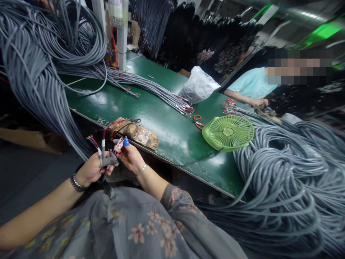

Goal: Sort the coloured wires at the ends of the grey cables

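My left hand (94, 168), closed in front of my body, grips several grey cables (103, 145) whose ends stick up with thin coloured wires fanned out. A short grey cylindrical piece (109, 161) lies across its fingers; I cannot tell whether it is a cable end or a finger cover. Just to the right, my right hand (132, 158) pinches a small pink piece (118, 144) beside the loose wires. Its thumb wears a blue cover (126, 142). The two hands nearly touch, and the fingertips of the right one are partly hidden.
Past my hands, a taped brown block (142, 135) with red and black wires lies on the green table (167, 144). A green fan (228, 133) stands right of it. Grey cable bundles (280, 169) heap at both sides. Across the table sits a person (250, 84) near a plastic bag (199, 86).
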`<state>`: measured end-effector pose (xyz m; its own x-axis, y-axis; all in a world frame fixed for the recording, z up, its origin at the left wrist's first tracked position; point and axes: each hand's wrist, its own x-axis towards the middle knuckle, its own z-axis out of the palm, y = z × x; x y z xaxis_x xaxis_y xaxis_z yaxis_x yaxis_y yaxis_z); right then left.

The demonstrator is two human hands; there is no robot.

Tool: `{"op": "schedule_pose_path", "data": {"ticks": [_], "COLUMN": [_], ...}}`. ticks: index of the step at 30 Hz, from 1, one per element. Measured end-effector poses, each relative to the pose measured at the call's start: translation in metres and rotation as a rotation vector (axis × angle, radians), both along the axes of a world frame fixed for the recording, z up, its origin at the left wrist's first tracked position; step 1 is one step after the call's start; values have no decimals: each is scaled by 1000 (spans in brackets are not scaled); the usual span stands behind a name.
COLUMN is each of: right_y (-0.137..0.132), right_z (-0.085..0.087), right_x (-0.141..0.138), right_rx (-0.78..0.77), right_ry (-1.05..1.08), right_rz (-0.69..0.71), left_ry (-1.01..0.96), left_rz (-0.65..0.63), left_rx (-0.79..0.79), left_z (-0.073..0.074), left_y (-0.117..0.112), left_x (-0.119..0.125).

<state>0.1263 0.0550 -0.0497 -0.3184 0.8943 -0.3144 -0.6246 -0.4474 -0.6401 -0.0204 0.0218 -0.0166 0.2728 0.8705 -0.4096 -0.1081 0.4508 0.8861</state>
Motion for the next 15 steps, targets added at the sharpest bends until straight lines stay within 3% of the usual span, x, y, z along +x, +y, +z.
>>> {"op": "schedule_pose_path", "data": {"ticks": [9,15], "right_y": [1,-1], "right_z": [-6,-1], "right_x": [1,0], "right_rx": [5,10], "right_ry": [-24,-37], "right_rz": [-2,-4], "left_ry": [-36,-31], "left_rz": [-10,-7], "left_rx": [22,12], "left_z": [1,-1], "left_y": [1,2], "left_x": [-2,1]}}
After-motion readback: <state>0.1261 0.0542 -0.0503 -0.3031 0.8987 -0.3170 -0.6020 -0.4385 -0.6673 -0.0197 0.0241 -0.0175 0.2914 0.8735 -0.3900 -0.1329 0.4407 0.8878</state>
